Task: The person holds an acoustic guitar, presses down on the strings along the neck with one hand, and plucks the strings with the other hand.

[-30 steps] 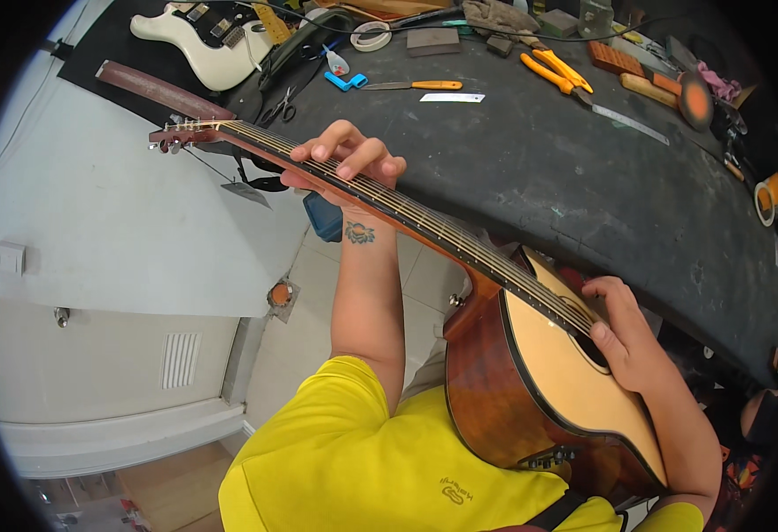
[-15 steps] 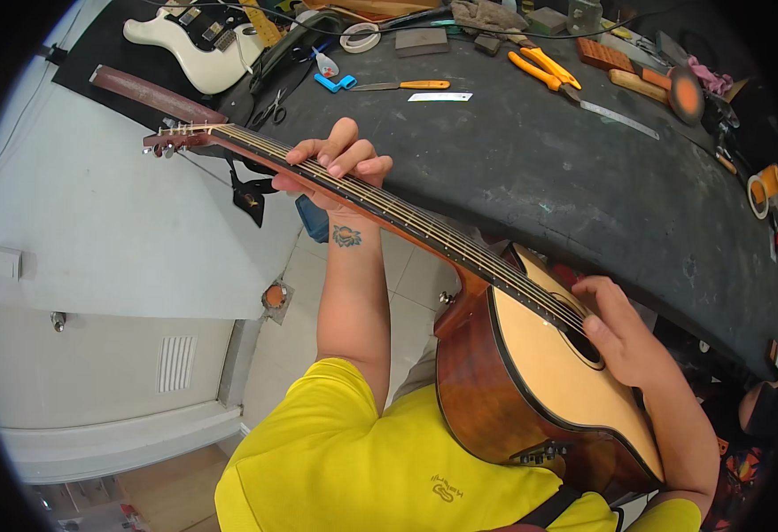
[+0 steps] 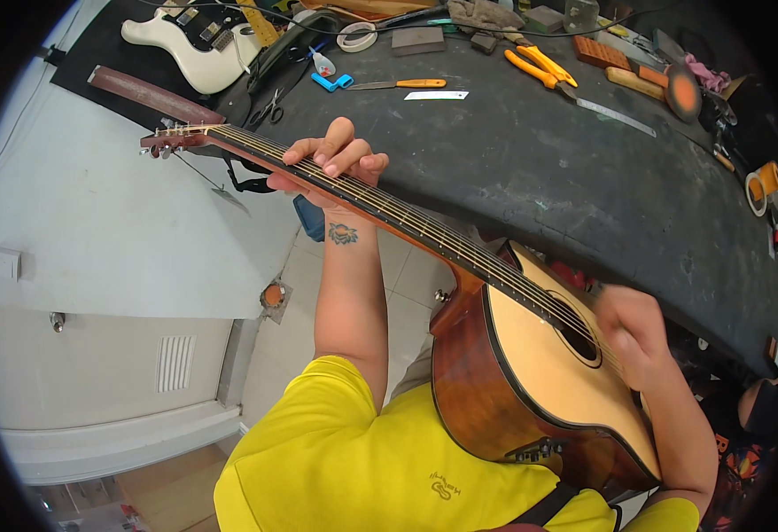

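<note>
An acoustic guitar point(image 3: 531, 355) with a pale top and reddish-brown sides lies across my lap, its neck running up to the left. My left hand point(image 3: 340, 160) wraps the neck from below, thumb behind and fingertips curled onto the strings. Over the strings just right of the sound hole point(image 3: 578, 337) hovers my right hand point(image 3: 633, 328), smeared by motion. Its fingers look bent, but whether they hold anything is hidden. From the headstock point(image 3: 176, 137) a small tag point(image 3: 229, 197) dangles on a string.
Beyond the guitar stands a dark-topped workbench point(image 3: 469, 151). On it lie a white electric guitar point(image 3: 154, 35), scissors point(image 3: 269, 108), an orange-handled blade point(image 3: 420, 83), orange-handled pliers point(image 3: 540, 66), a steel ruler point(image 3: 615, 117) and a tape roll point(image 3: 356, 37).
My right hand has lifted off the sound hole and swung slightly right, its fingers drawing in. The hanging tag has turned from its dark face. My left hand keeps its place on the neck.
</note>
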`<state>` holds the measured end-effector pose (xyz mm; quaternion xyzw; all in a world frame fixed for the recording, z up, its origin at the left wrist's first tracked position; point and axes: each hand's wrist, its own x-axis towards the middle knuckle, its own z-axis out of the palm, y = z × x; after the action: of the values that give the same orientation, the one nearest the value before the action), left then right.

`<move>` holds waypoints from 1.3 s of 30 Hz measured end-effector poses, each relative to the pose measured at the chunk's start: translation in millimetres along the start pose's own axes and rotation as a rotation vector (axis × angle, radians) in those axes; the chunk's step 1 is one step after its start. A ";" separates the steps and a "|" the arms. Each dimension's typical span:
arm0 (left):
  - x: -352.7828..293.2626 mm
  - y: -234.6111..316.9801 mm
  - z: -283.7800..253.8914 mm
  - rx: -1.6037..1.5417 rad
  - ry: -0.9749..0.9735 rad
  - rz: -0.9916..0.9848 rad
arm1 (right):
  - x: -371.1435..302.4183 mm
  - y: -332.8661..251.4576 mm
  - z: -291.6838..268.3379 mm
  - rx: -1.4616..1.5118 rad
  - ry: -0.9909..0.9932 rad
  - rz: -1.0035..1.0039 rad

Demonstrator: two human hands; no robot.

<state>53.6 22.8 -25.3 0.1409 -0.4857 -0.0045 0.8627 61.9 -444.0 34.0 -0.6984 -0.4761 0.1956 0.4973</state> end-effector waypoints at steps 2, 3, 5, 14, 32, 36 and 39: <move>0.6 -4.0 -0.9 -0.008 0.003 0.009 | 4.3 8.5 33.1 -0.168 0.143 0.032; 1.5 -5.9 -0.8 -0.010 0.010 0.022 | 3.1 12.0 43.1 -0.332 0.280 0.063; -2.1 -16.9 -2.1 -0.021 0.052 0.071 | -3.6 13.2 31.9 -0.211 0.195 0.204; 2.0 -40.4 21.7 0.062 0.210 0.101 | -2.7 14.6 11.8 -0.043 0.113 0.360; 2.0 -44.0 21.6 0.010 0.311 0.180 | -3.9 3.9 13.7 -0.198 0.073 0.350; 5.0 -47.0 23.0 0.066 0.333 0.187 | -38.3 33.6 -0.6 0.084 -0.019 0.060; -2.9 -40.8 17.9 0.073 0.261 0.175 | -6.8 8.0 34.8 -0.154 0.121 0.252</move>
<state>42.3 -20.3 -29.0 0.1287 -0.3797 0.1067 0.9099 36.5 -432.6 10.6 -0.7992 -0.3673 0.1768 0.4416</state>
